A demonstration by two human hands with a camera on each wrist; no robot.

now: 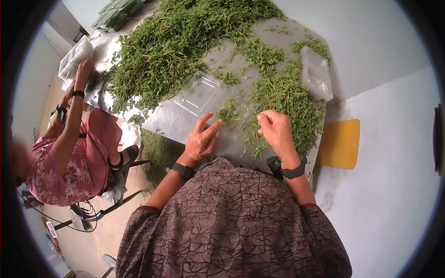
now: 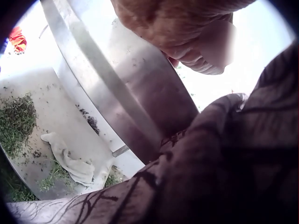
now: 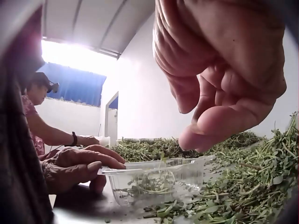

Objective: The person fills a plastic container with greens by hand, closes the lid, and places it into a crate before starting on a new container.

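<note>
A clear plastic clamshell box (image 3: 117,186) stands on the table in front of me, with a small bunch of leafy green sprigs (image 1: 228,111) inside. Its lid (image 1: 197,95) lies folded back on the far side. My left hand (image 1: 202,139) rests its fingers at the box's near left rim, fingers fairly straight and apart. Above the right side of the box hovers my right hand (image 1: 276,132), its fingers curled and thumb close to the forefinger; no thing shows between them. In the right wrist view the right hand (image 3: 224,79) hangs over the rim.
Loose greens (image 1: 289,102) lie right of the box, and a large heap (image 1: 171,46) covers the table's far side. Clear boxes (image 1: 316,74) stand at the right edge. At the left, another person (image 1: 69,162) works beside stacked clear trays (image 1: 74,58). A yellow board (image 1: 340,143) is at the right.
</note>
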